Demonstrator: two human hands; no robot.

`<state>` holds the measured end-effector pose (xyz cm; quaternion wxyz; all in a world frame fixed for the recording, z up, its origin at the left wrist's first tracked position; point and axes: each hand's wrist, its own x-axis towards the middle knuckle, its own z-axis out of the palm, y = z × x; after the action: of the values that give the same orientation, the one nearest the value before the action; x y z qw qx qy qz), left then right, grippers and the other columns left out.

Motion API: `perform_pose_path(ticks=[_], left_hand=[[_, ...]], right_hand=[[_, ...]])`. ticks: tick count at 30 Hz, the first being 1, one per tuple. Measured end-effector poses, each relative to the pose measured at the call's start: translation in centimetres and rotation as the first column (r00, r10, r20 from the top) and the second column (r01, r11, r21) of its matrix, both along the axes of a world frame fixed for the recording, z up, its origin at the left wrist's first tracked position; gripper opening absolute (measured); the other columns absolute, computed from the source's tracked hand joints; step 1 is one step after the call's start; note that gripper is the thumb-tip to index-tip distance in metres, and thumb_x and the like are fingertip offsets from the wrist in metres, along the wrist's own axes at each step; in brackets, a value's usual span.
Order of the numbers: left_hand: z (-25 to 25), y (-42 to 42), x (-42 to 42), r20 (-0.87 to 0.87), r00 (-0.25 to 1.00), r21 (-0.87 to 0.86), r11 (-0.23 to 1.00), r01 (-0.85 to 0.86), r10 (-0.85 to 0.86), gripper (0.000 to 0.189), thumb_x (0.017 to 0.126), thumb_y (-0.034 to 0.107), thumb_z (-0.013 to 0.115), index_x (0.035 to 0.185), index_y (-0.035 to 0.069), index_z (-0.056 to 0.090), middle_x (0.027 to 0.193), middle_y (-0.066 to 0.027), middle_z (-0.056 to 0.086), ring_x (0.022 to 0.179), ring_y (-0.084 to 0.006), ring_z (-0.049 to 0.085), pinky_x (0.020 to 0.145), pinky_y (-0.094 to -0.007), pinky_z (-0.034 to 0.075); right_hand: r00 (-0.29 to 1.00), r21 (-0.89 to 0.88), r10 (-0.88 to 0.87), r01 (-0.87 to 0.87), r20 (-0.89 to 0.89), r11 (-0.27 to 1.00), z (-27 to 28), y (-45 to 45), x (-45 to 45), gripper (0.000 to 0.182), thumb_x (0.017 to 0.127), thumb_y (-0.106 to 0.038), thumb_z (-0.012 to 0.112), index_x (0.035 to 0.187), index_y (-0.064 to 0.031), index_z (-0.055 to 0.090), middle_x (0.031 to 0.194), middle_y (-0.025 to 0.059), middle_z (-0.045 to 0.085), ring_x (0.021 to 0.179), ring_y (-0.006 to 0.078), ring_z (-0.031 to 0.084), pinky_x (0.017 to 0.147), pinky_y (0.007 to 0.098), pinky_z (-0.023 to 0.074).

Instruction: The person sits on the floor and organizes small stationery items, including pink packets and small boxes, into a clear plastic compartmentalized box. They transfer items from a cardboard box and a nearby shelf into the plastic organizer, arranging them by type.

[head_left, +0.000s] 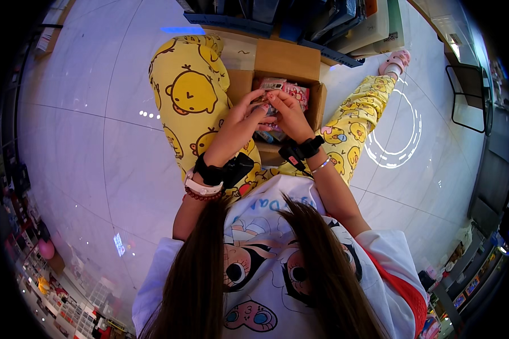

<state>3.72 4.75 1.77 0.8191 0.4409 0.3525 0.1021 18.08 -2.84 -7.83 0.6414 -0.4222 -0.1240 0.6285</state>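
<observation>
My left hand point(239, 125) and my right hand point(295, 118) meet over an open cardboard box point(287, 58) between my legs. Their fingertips pinch a small, shiny, see-through packet point(272, 110); its contents are mostly hidden by the fingers. Inside the box, pink printed packets point(297, 92) lie under and behind my hands, and a light-blue item point(264, 136) shows near the front wall. Each wrist bears a strapped black device.
Blue plastic crates point(229, 20) with upright folders or files stand just beyond the box. My legs in yellow printed trousers point(191, 91) flank it on a glossy tiled floor point(80, 140). A black metal frame point(466, 99) stands at the right, and stocked shelves point(74, 315) line the lower left.
</observation>
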Motion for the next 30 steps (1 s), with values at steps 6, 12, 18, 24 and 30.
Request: perform_pose_path(ticks=[6,12,18,24,30], left_hand=[[-0.1,0.0,0.0,0.010,0.999,0.091,0.995,-0.032,0.032,0.047,0.099,0.019,0.046,0.140,0.001,0.033,0.133,-0.0174,0.049,0.115,-0.0230,0.056,0.090,-0.0309,0.048],[0.2,0.1,0.0,0.008,1.000,0.135,0.991,0.012,-0.014,0.045,0.099,0.020,0.047,0.139,0.003,0.036,0.133,-0.0145,0.050,0.115,-0.0216,0.055,0.093,-0.0311,0.045],[-0.2,-0.1,-0.3,0.056,0.994,0.129,0.988,0.081,-0.089,0.042,0.099,0.018,0.046,0.138,0.004,0.038,0.132,-0.0119,0.051,0.114,-0.0187,0.055,0.092,-0.0288,0.045],[-0.1,-0.1,0.2,0.022,0.995,0.213,0.973,0.091,-0.098,0.039,0.098,0.012,0.048,0.135,0.004,0.040,0.128,-0.0119,0.054,0.110,-0.0163,0.056,0.089,-0.0288,0.045],[-1.3,-0.1,0.3,0.087,0.992,0.195,0.978,0.073,-0.092,0.038,0.098,0.010,0.047,0.134,0.003,0.039,0.127,-0.0108,0.054,0.111,-0.0168,0.055,0.090,-0.0273,0.044]], right_hand=[[0.997,-0.116,-0.068,0.072,0.038,0.991,-3.7,-0.5,1.4,0.017,0.095,-0.021,0.057,0.096,-0.0060,0.064,0.079,-0.0036,0.063,0.069,0.0056,0.057,0.058,0.0206,0.0464],[0.434,-0.125,0.116,-0.008,0.894,0.992,-7.0,-2.1,1.4,0.011,0.086,-0.010,0.063,0.092,-0.0013,0.067,0.083,0.0096,0.067,0.068,0.0216,0.064,0.062,0.0321,0.0509],[0.111,-0.163,0.192,-0.232,0.975,0.959,-10.3,-3.7,0.5,0.034,0.074,-0.017,0.068,0.104,-0.0023,0.063,0.094,0.0200,0.065,0.094,0.0384,0.061,0.081,0.0473,0.0474],[0.186,-0.227,0.245,-0.114,0.952,0.967,7.6,1.3,5.4,0.020,0.085,-0.016,0.060,0.099,-0.0017,0.063,0.081,0.0201,0.066,0.077,0.0369,0.064,0.067,0.0443,0.0499],[0.145,0.424,-0.453,0.192,0.880,0.885,28.2,5.4,9.5,0.009,0.086,-0.007,0.066,0.094,-0.0029,0.065,0.081,0.0035,0.065,0.063,0.0068,0.055,0.054,0.0198,0.0406]])
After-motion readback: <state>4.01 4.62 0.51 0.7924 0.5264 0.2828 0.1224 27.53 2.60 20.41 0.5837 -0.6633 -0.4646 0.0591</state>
